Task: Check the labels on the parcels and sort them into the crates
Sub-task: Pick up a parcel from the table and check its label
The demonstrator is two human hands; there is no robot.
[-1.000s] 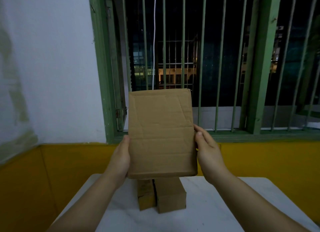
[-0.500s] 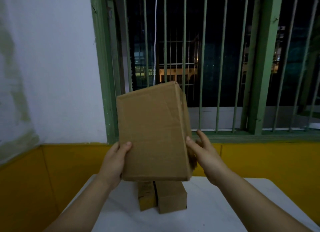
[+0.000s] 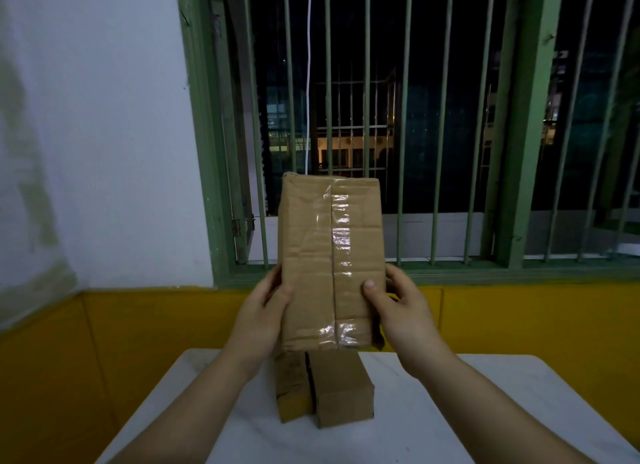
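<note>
The left hand [image 3: 266,307] and right hand [image 3: 398,307] grip the lower sides of a cardboard parcel [image 3: 332,259], thumbs curled onto its near face, holding it upright above the white table [image 3: 450,411]. That face shows only a seam under clear tape [image 3: 341,242], no label, so this looks like the label check; the next move probably calls for turning the parcel to another side. Two smaller cardboard boxes [image 3: 325,387] stand on the table just below it. No crates are in view, the far face of the parcel is hidden, and dim light blurs detail
</note>
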